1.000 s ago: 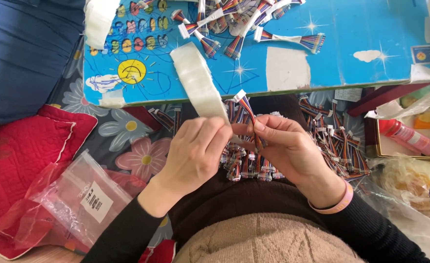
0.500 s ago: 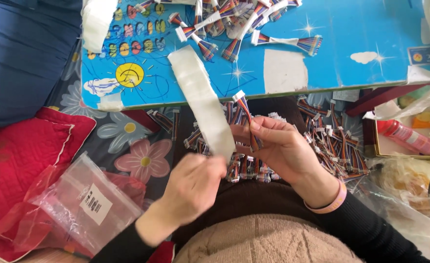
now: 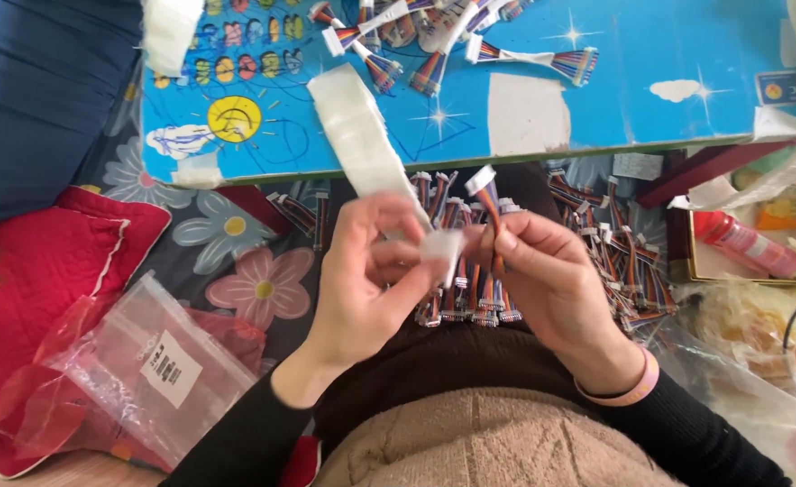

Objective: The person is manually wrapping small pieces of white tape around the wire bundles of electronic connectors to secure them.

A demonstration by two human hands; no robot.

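Note:
My right hand [image 3: 551, 271] pinches a small bundle of coloured wires [image 3: 488, 203] with a white connector at the top end, held upright over my lap. My left hand [image 3: 366, 275] holds a short piece of white tape [image 3: 440, 245] between thumb and fingers, touching the bundle's middle. A long strip of white tape [image 3: 353, 135] hangs off the edge of the blue table [image 3: 650, 45] just above my left hand. A heap of loose wire bundles [image 3: 470, 302] lies in my lap under both hands.
Several taped wire bundles [image 3: 434, 36] lie on the blue table's far side, with white patches [image 3: 529, 113] beside them. More wires [image 3: 628, 261] pile at my right. A clear plastic bag [image 3: 159, 370] lies on a red cushion [image 3: 37, 271] at left; a red tube [image 3: 745, 243] at right.
My left hand dropped away toward my lap, then came back up with a piece of white tape to the wire bundle. My right hand stayed holding the bundle.

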